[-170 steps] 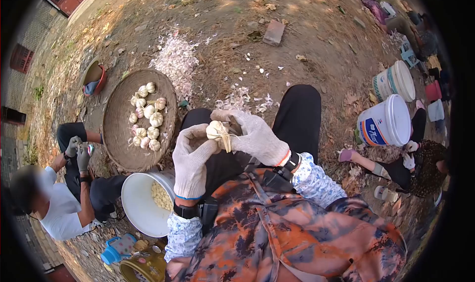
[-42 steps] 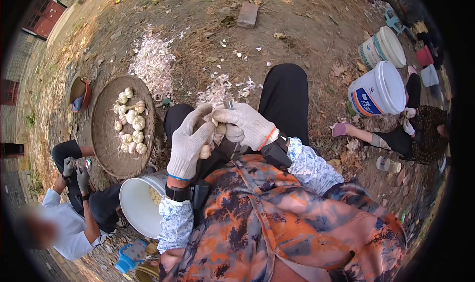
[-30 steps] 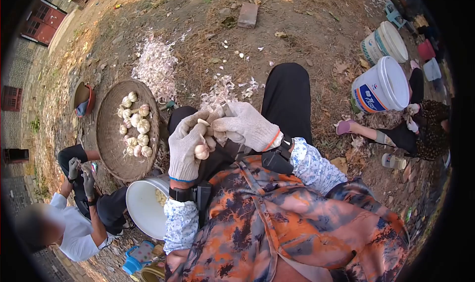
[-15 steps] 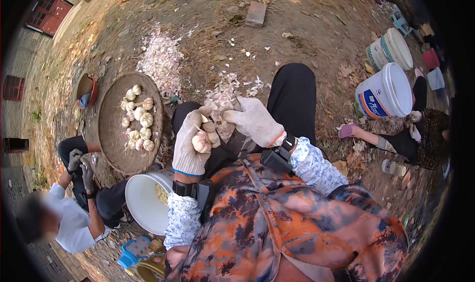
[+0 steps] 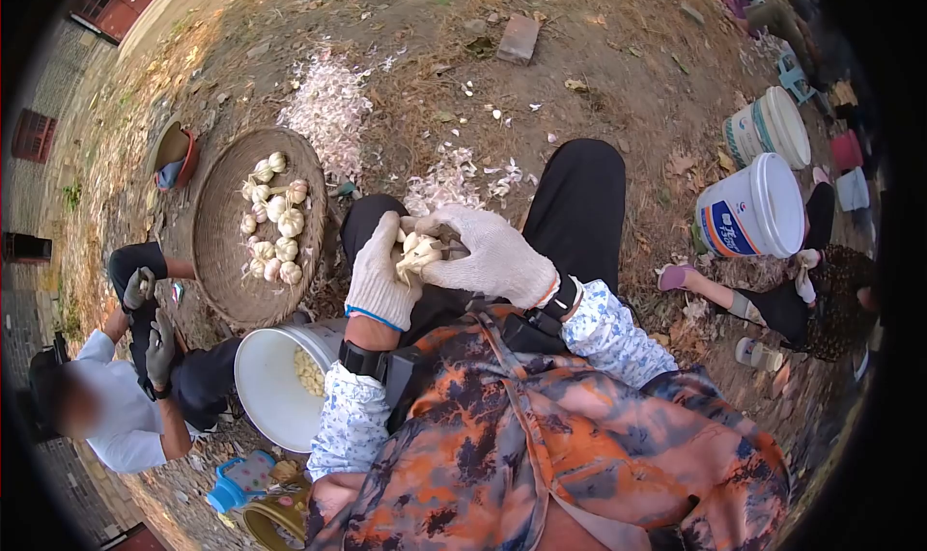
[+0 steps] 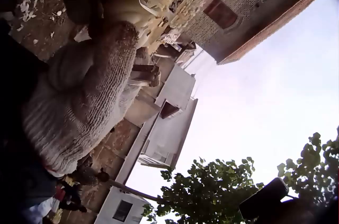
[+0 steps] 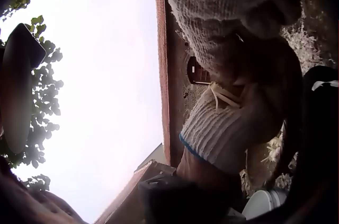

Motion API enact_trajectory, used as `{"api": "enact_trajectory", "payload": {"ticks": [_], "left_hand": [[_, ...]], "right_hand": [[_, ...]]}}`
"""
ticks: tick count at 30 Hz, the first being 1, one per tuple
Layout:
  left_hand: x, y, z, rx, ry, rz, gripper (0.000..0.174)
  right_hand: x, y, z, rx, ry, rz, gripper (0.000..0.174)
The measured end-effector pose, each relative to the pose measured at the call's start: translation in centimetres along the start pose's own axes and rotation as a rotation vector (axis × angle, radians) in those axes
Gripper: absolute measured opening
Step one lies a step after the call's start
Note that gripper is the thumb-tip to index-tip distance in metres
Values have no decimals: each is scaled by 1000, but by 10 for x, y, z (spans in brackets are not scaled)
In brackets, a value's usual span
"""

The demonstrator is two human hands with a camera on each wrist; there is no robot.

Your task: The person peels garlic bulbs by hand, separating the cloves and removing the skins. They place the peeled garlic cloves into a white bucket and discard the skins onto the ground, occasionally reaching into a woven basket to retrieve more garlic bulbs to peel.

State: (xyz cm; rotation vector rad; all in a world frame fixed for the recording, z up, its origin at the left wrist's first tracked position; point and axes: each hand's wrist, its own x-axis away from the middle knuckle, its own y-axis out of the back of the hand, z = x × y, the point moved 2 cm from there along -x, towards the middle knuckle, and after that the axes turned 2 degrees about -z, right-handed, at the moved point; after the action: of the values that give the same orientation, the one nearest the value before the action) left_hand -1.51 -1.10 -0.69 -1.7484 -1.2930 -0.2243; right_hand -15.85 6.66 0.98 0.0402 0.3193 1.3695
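In the head view, my white-gloved left hand (image 5: pixel 379 279) grips a pale garlic bulb (image 5: pixel 418 252) with its stem end and torn skin showing. My gloved right hand (image 5: pixel 497 256) meets it from the other side, thumb against the bulb. A small flat grey blade (image 5: pixel 454 245) shows between the right fingers, mostly hidden by them. The left wrist view shows the garlic's pale, ragged skins (image 6: pixel 145 14) close up between both gloves. Dried stem strips (image 7: pixel 225 97) poke out beside the left glove in the right wrist view.
A woven basket (image 5: pixel 217 232) of whole garlic bulbs stands at left. Below it, a white bucket (image 5: pixel 261 387) holds peeled cloves. Garlic skins (image 5: pixel 328 112) litter the ground ahead. Another person (image 5: pixel 126 396) sits at left; lidded buckets (image 5: pixel 748 208) and a seated person are at right.
Half a second ago the hands were apart, a bulb lying in the left palm and a clove at its fingertips. Now both hands have come together on the bulb.
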Motion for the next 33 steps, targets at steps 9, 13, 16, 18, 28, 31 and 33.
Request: {"api": "enact_trajectory", "payload": {"ticks": [9,13,16,18,28,31,33], "left_hand": [[-8,7,-4,-64,-139,138,27],[-6,1,-3,-134,-233,64,32],[3,-2,-4,-745,-709,-12,32],[15,-21,-11,-401,-317,72,31],[-10,-16,4,-358,-220,107,34],[-43,-5,12,-122,5,14,33],[-36,-9,9,18,-15,-52,32]], "right_hand": [[-7,-2,3,-90,-122,78,48],[-6,-2,7,-132,-136,29,52],[-2,-7,12,-118,-96,7,52],[-3,-7,4,-71,-79,-4,49],[9,5,5,37,-78,-50,47],[14,10,10,46,-51,-115,43],[11,8,10,58,20,-205,40]]}}
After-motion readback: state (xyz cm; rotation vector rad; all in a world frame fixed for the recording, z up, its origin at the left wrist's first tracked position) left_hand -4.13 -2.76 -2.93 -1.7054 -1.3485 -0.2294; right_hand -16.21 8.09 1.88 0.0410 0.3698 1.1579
